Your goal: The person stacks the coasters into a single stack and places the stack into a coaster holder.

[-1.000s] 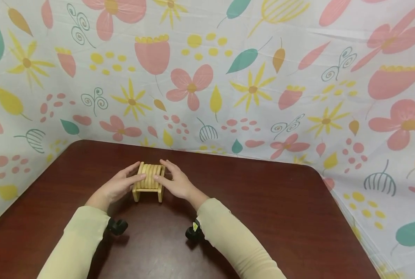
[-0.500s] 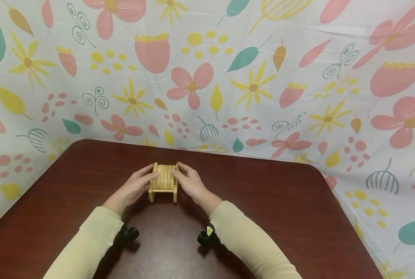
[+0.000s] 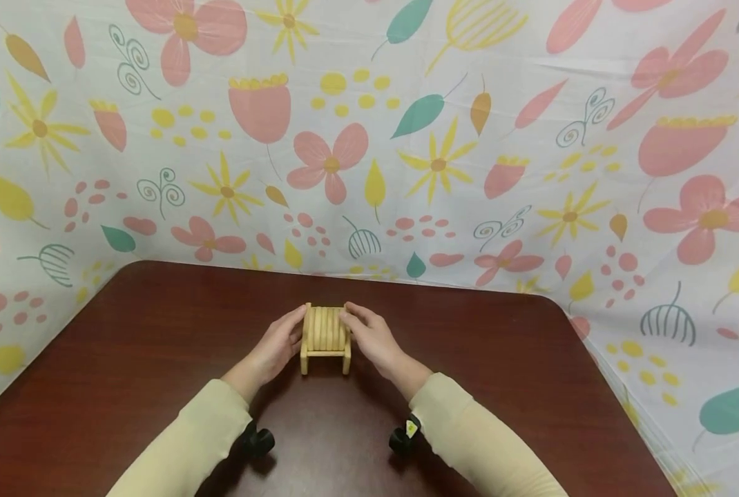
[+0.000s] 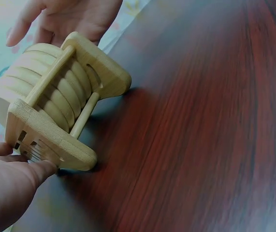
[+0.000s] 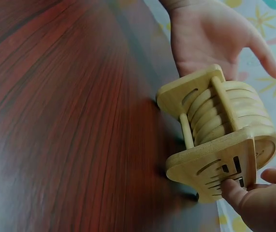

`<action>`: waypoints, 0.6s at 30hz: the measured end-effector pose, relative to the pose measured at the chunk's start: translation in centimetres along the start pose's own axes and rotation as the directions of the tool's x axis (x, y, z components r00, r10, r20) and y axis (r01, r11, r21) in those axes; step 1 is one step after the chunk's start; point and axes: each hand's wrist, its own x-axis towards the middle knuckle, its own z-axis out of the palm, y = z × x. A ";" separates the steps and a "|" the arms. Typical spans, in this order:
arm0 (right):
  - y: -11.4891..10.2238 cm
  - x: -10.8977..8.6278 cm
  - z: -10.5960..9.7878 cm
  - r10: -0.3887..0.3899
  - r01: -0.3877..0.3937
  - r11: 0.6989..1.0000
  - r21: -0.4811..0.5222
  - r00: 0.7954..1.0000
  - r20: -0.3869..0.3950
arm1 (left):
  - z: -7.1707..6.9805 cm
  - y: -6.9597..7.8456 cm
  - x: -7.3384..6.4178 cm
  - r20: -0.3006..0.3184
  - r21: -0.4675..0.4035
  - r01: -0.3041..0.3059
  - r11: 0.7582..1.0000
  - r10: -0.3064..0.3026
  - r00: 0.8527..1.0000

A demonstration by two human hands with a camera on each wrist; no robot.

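A light wooden coaster holder [image 3: 325,354] stands near the middle of the table, with several round coasters [image 3: 327,328] packed upright in a row between its two side panels. My left hand [image 3: 277,347] is at its left side, fingertips on the outer face of that panel, thumb away from the coasters. On the opposite side, my right hand [image 3: 378,341] touches the right panel with its fingertips [image 5: 232,190]. Slots are cut into the side panels, and rods join them in the left wrist view. The palms face each other with the holder between them.
The dark red-brown wooden table [image 3: 177,345] has rounded far corners. Behind and beside it hangs a white cloth [image 3: 407,103] printed with flowers and leaves. Black wrist cameras [image 3: 258,442] hang under both beige sleeves [image 3: 186,438].
The coaster holder has shifted to the right across the table, both hands moving along with it. The left thumb has come off the coasters. The head view has also tilted slightly.
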 end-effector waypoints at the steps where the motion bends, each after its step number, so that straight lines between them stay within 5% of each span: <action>1: 0.0 -0.1 -0.4 -0.001 0.001 1.000 0.000 1.000 -0.007 | 0.3 0.0 0.1 0.007 -0.006 -0.001 1.000 0.001 1.000; 18: 0.6 -1.3 -4.8 -0.035 0.022 0.975 -0.221 0.998 -0.054 | 3.9 -0.9 2.2 0.089 -0.012 -0.006 1.000 0.007 0.996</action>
